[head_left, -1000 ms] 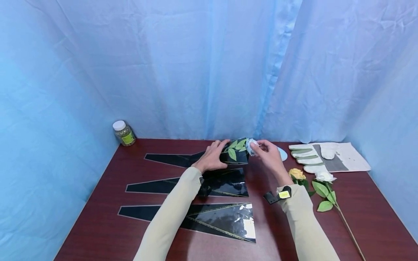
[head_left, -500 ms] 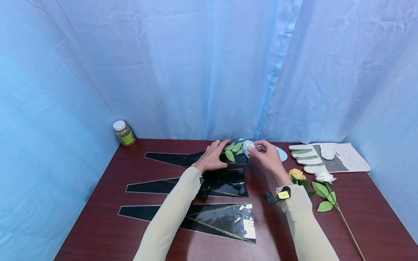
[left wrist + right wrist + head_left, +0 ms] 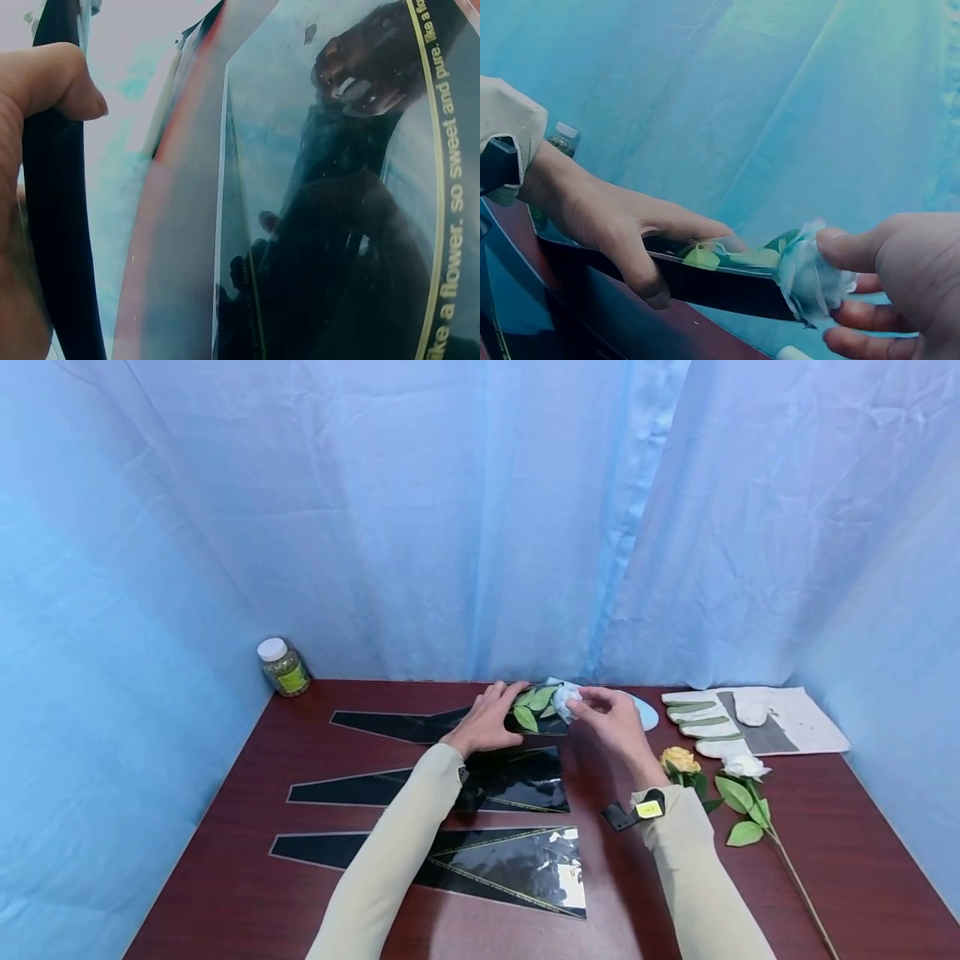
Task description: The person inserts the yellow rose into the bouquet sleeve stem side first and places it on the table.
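My left hand [image 3: 489,724] holds a black flower sleeve [image 3: 386,724] with a clear front, thumb and fingers on opposite edges. In the right wrist view the sleeve's mouth bulges upward. An artificial blue rose [image 3: 566,701] sits at that mouth, its green leaves [image 3: 532,700] within the sleeve; the stem is hidden. At the bloom, my right hand [image 3: 617,723] pinches the petals between thumb and fingers, as the right wrist view shows with the blue bloom [image 3: 810,274]. The left wrist view catches the thumb [image 3: 64,79] against the sleeve's dark edge.
Two more black sleeves, a middle one [image 3: 345,789] and a front one [image 3: 517,868], lie flat. Rightward are a yellow rose [image 3: 681,761], a white rose [image 3: 744,767] and a work glove [image 3: 708,720]. A white-lidded jar [image 3: 283,670] stands back left; a pale blue oval [image 3: 647,713] lies behind my right hand.
The blue rose has slid a little leftward, its leaves deeper into the sleeve, with my right hand following slightly. My left hand has kept its place on the sleeve.
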Demonstrator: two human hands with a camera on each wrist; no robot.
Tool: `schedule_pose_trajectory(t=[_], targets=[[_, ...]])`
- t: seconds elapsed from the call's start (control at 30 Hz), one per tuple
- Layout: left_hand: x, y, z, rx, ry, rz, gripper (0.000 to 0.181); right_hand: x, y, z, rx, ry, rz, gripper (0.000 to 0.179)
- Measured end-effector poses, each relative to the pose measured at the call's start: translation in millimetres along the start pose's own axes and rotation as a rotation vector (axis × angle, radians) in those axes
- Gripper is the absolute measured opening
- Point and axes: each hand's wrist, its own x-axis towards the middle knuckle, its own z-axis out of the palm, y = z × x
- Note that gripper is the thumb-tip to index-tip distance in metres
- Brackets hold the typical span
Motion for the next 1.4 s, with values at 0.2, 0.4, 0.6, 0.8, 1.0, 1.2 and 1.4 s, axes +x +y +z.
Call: schedule_pose_trajectory(t=[0.2,0.4,0.6,0.8,1.0,1.2,1.4], targets=[[0.1,0.3,1.9,0.02,0.003,0.002,0.089,-1.9,-1,4,-0.01,0.022,0.072,0.052],[0.7,0.3,2.4,0.033,0.01,0.006,0.089,-2.5,3,8,0.045,0.032,0.01,0.042],[1.4,1.7,2.4,0.047,0.016,0.013,0.088,-5.1,5,14,0.045,0.053,-0.026,0.036],[1.8,3.1,1.9,0.063,0.02,0.003,0.088,-7.5,8,20,0.052,0.049,-0.035,0.046],[2.6,2.7,1.6,0.082,0.033,-0.004,0.088,-9.8,14,26,0.087,0.017,-0.044,0.051],[2.6,3.0,0.5,0.094,0.032,-0.007,0.089,-11.9,15,32,0.078,-0.026,-0.034,0.054],[2.1,2.7,0.4,0.125,0.024,-0.018,0.09,-10.5,18,38,0.161,-0.068,-0.011,0.056]])
